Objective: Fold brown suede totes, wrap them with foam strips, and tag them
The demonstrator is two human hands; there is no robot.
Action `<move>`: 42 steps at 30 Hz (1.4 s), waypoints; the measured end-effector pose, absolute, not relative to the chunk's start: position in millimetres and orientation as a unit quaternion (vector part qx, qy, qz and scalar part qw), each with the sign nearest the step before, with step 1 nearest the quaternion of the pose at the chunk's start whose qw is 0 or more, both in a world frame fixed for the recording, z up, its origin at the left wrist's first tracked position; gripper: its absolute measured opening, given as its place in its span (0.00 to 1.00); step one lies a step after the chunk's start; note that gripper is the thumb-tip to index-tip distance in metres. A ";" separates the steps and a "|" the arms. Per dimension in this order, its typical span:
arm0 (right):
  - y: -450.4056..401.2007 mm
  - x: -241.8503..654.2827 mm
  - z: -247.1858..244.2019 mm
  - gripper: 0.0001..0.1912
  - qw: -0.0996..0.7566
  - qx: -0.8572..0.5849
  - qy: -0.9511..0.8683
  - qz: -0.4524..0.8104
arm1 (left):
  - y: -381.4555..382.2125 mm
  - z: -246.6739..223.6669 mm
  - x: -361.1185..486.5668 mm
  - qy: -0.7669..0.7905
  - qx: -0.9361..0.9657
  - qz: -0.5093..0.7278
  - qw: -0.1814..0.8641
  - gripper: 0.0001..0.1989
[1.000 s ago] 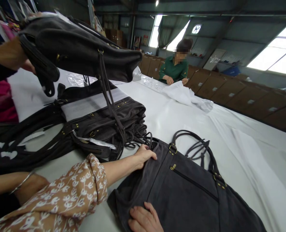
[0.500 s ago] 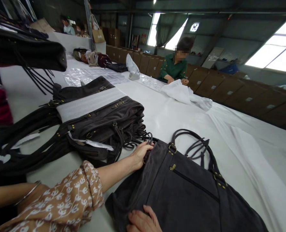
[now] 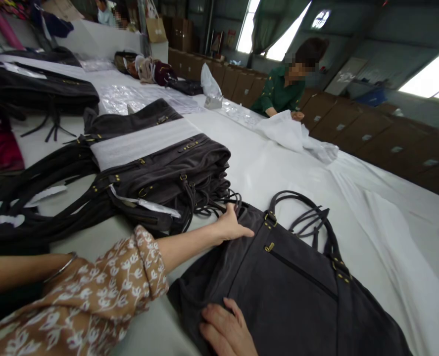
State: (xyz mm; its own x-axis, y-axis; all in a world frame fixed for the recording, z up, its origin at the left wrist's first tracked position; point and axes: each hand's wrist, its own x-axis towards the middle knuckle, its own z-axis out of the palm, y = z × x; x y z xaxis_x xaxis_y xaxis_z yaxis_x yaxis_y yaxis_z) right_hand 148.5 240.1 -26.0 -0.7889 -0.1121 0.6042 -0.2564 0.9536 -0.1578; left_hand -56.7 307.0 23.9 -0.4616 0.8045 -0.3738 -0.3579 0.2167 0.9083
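Note:
A dark grey bag (image 3: 297,296) lies on the white table, its zipper and brass fittings facing up and its looped handles towards the back. My left hand (image 3: 234,226), below a rolled brown floral sleeve, rests on the bag's upper left corner. Its thumb points right, apart from the fingers, which are partly hidden. At the bottom edge, my right hand (image 3: 226,326) lies on the bag's front with slightly bent fingers apart. Just left of this bag is a stack of similar dark bags (image 3: 167,173) with a white sheet (image 3: 145,143) across it.
A bare forearm with a bangle (image 3: 60,267) passes behind the floral sleeve; its hand is hidden. More dark bags (image 3: 44,84) lie at the upper left. Across the table (image 3: 237,148), a person in green (image 3: 282,89) handles white wrapping (image 3: 282,129). Cardboard boxes (image 3: 378,143) line the back.
My left hand has loosened from the bag's edge; its thumb now extends right over the surface. My right hand stays on the bag. The view has shifted, showing more of the upper-left bags.

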 end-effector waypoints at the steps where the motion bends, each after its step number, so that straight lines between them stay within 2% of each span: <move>1: 237.2 150.0 -20.7 0.18 0.294 0.092 -0.942 0.134 | 306.2 22.5 -58.6 0.624 0.199 0.584 0.479 0.29; 3: 231.7 152.8 -14.6 0.23 0.279 0.069 -0.946 0.152 | 306.0 17.0 -63.3 0.636 0.208 0.563 0.485 0.31; 7: 223.9 155.6 -15.3 0.31 0.255 0.031 -0.955 0.149 | 301.2 11.0 -73.0 0.622 0.209 0.556 0.510 0.27; 11: 222.1 154.9 -15.9 0.32 0.243 0.033 -0.958 0.146 | 260.7 29.0 -83.7 0.626 0.239 0.582 0.460 0.25; 14: 221.7 155.0 -14.5 0.32 0.244 0.032 -0.959 0.143 | 203.3 43.7 -90.2 0.605 0.335 0.574 0.439 0.29; 16: 220.9 155.8 -13.8 0.33 0.245 0.033 -0.959 0.140 | 166.6 45.9 -91.0 0.588 0.386 0.540 0.462 0.34; 18: 219.9 156.5 -13.1 0.32 0.242 0.033 -0.960 0.137 | 141.9 42.1 -88.1 0.614 0.358 0.509 0.485 0.36; 22: 218.6 156.2 -12.2 0.32 0.240 0.031 -0.961 0.131 | 133.1 35.7 -77.3 0.675 0.305 0.424 0.521 0.41; 28: 218.6 154.9 -14.2 0.33 0.253 0.041 -0.957 0.134 | 142.9 69.4 -73.7 0.674 0.512 0.237 0.478 0.41; 31: 218.8 156.6 -13.2 0.33 0.269 0.043 -0.952 0.139 | 136.8 88.1 -67.3 0.690 0.588 0.153 0.392 0.38; 34: 218.7 158.6 -10.7 0.34 0.282 0.045 -0.947 0.147 | 129.6 97.2 -54.0 0.713 0.611 0.139 0.314 0.37; 39: 216.5 160.5 -9.1 0.36 0.301 0.036 -0.939 0.163 | 132.8 104.8 -37.6 0.739 0.620 0.105 0.242 0.28; 42: 214.1 160.9 -9.1 0.36 0.300 0.031 -0.939 0.168 | 146.4 105.0 -39.3 0.734 0.621 0.094 0.259 0.18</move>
